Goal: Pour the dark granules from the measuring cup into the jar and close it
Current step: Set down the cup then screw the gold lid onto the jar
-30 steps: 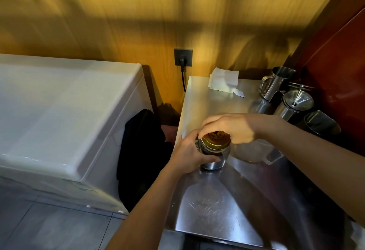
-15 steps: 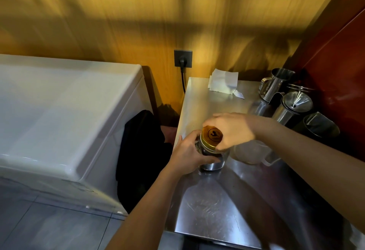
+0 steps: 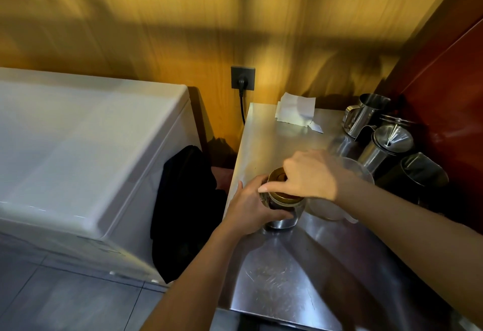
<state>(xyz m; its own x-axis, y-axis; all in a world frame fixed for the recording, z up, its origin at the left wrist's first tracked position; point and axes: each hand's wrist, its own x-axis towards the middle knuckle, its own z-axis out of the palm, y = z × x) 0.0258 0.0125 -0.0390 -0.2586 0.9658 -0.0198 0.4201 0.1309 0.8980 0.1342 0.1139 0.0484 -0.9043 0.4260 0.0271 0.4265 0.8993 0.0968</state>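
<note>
A glass jar (image 3: 287,213) with dark contents stands near the left edge of the steel counter (image 3: 282,273). My left hand (image 3: 248,209) wraps around the jar's body from the left. A gold lid (image 3: 276,176) sits tilted over the jar's mouth, and my right hand (image 3: 309,175) grips it from above, the thumb lying along the rim. Just right of the jar stands a clear plastic measuring cup (image 3: 337,206), partly hidden behind my right wrist; it looks empty.
Steel pitchers (image 3: 366,115) and a lidded steel pot (image 3: 386,145) crowd the counter's back right by a red wall. White paper (image 3: 296,108) lies at the back. A white chest appliance (image 3: 86,158) stands left, with dark cloth (image 3: 188,200) in the gap.
My right hand has turned on the lid and its thumb has swung across the jar's front rim. The lid stays tilted. The left hand keeps its grip on the jar.
</note>
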